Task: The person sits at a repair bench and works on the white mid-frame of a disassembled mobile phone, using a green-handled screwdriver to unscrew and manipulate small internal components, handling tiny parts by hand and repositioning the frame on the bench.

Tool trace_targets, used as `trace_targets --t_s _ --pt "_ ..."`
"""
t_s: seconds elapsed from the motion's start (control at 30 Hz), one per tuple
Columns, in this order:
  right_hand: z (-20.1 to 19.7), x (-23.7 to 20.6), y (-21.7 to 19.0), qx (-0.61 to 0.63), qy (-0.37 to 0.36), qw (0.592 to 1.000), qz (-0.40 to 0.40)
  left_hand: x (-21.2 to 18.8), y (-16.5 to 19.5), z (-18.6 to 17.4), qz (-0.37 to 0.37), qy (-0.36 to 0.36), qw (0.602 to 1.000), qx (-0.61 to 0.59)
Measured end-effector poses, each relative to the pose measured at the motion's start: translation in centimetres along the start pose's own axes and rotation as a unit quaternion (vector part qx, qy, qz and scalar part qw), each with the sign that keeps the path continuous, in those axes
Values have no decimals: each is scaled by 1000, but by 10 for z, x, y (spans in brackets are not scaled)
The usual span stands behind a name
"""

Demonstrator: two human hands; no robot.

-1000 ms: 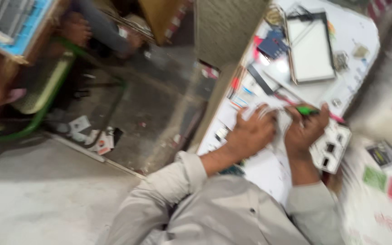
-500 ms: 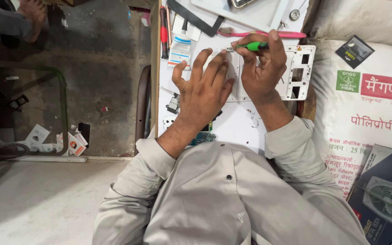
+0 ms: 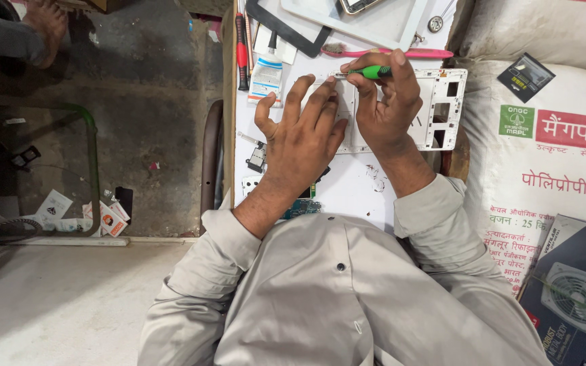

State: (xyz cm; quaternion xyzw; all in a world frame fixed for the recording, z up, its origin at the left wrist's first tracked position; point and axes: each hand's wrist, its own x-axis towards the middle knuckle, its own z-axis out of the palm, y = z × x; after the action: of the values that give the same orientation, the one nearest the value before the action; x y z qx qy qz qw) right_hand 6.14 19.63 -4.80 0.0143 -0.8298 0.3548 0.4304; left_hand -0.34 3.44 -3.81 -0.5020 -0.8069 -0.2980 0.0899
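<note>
On the white worktop (image 3: pixel 347 193) lies a flat white plastic device frame with rectangular cut-outs (image 3: pixel 442 108), partly hidden under two hands. The left hand (image 3: pixel 303 139) presses on it, fingers spread and flat; the right hand (image 3: pixel 384 108) grips one green-handled screwdriver (image 3: pixel 371 71) at the frame's upper edge. Just beyond the frame lies one pink toothbrush (image 3: pixel 401 52); left of it, one white glue tube (image 3: pixel 266 74).

1. Screwdriver (image 3: pixel 369 71) – bright green handle.
2. Frame (image 3: pixel 442 108) – white, with dark cut-outs.
3. Toothbrush (image 3: pixel 401 52) – pink.
4. Second screwdriver (image 3: pixel 241 47) – red and black.
5. Tube (image 3: pixel 266 76) – white with a blue band, black cap.
6. Tabletop (image 3: pixel 347 193) – white.
7. Sack (image 3: pixel 544 156) – white, red and green print.
8. Shirt (image 3: pixel 334 298) – plain beige-grey.
</note>
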Motion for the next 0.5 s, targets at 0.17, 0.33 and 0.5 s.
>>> trace_targets --t_s 0.17,0.33,0.5 --pt "2 5 -3 -9 -10 1000 -11 2 -2 -4 1 2 1000 3" --pt "1 13 -11 -51 -26 998 -19 4 -3 -9 3 8 1000 10" --pt "1 24 -18 -98 -43 992 -61 5 -3 -11 8 22 999 23"
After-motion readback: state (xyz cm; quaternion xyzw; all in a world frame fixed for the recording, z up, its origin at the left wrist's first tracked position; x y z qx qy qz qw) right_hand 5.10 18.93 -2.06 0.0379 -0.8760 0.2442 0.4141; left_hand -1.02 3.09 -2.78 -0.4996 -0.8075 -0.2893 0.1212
